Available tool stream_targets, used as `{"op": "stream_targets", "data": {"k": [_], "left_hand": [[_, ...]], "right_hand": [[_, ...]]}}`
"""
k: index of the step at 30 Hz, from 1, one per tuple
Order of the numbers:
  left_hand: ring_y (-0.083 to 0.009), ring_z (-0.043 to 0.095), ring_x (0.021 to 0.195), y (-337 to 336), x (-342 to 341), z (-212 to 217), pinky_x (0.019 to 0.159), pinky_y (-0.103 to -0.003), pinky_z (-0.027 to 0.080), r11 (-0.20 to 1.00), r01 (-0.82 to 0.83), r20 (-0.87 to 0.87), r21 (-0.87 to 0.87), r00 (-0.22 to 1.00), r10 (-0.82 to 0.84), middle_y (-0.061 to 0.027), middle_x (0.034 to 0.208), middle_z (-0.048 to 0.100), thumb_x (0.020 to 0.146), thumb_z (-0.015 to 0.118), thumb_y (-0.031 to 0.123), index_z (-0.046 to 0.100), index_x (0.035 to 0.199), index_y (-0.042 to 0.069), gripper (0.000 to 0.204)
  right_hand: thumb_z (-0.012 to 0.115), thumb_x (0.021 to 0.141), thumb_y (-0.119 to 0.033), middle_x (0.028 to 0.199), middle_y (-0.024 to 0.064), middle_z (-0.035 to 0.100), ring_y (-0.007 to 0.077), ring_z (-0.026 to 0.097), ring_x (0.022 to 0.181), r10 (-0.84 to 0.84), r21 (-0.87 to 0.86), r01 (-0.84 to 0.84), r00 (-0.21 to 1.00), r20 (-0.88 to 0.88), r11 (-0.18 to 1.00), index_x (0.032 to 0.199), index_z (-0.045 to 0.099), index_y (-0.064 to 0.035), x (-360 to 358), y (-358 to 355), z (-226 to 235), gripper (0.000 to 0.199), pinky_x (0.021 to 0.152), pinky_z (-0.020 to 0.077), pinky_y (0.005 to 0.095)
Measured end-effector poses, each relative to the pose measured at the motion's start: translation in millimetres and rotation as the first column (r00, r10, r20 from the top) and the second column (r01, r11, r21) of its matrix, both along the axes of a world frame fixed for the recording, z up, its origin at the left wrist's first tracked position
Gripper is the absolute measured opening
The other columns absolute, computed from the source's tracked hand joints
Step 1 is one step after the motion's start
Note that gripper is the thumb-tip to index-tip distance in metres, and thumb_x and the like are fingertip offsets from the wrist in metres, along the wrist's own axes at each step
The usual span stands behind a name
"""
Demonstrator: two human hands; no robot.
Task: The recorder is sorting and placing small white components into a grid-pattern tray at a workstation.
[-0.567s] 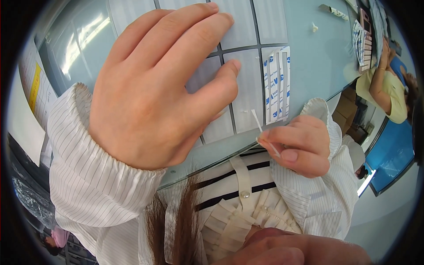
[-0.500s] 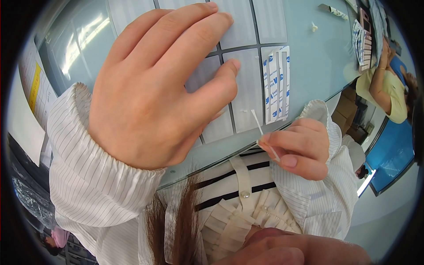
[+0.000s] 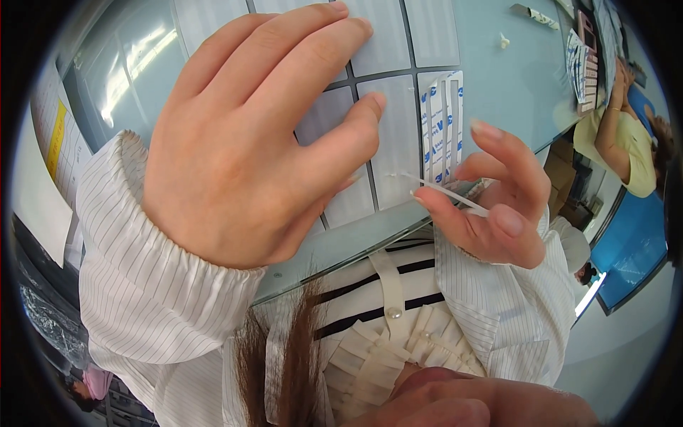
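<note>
My left hand is spread over the grid of pale rectangular panels, its fingers stretched out and slightly apart, holding nothing that I can see. Between the fingers of my right hand is a thin white strip, pointing left over the near end of a panel. The right index finger is raised away from it. On the right-hand column of panels, beside the right fingertips, lies a white backing sheet with blue print and long slots. The right hand covers its near end.
The glass tabletop ends at a near edge beneath my hands. A crumpled white scrap and a curled printed strip lie far right, near stacked printed sheets. Another person's arm is beyond. Papers are at left.
My right hand has moved a little right and up and turned, its index finger lifting. The white strip has swung from steep to nearly level. My left hand has barely moved.
</note>
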State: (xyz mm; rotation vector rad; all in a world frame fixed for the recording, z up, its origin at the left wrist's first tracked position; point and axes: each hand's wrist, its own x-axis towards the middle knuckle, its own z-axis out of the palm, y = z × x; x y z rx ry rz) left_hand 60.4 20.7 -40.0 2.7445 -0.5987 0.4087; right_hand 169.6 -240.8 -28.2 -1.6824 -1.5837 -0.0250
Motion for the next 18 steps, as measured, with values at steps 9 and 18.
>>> {"op": "stream_targets", "data": {"k": [9,18], "left_hand": [[-0.0434,0.059,0.125,-2.2,-1.8,4.9,0.098,-0.051,0.05,1.0,-0.021,-0.027,-0.012,0.999,0.02,-0.0225,0.136,0.059,0.055,0.079,0.022,0.071,0.113,0.008,0.06],[-0.0434,0.059,0.125,-5.4,2.4,5.5,0.098,-0.051,0.05,0.999,-0.027,-0.045,-0.03,0.999,0.026,-0.0225,0.136,0.059,0.055,0.078,0.023,0.071,0.113,0.008,0.06]], "right_hand": [[0.077,0.079,0.001,0.098,0.0224,0.07,0.0231,0.065,0.065,-0.175,-0.539,-0.05,0.917,-0.358,0.841,0.127,0.059,-0.0151,-6.1,8.4,32.0,0.054,0.053,0.0502,0.0281],[0.071,0.092,-0.022,0.09,0.0105,0.068,0.0186,0.06,0.064,-0.318,-0.693,-0.211,0.772,-0.551,0.689,0.119,0.064,-0.0104,3.3,1.4,34.8,0.031,0.059,0.0489,0.0305]]}}
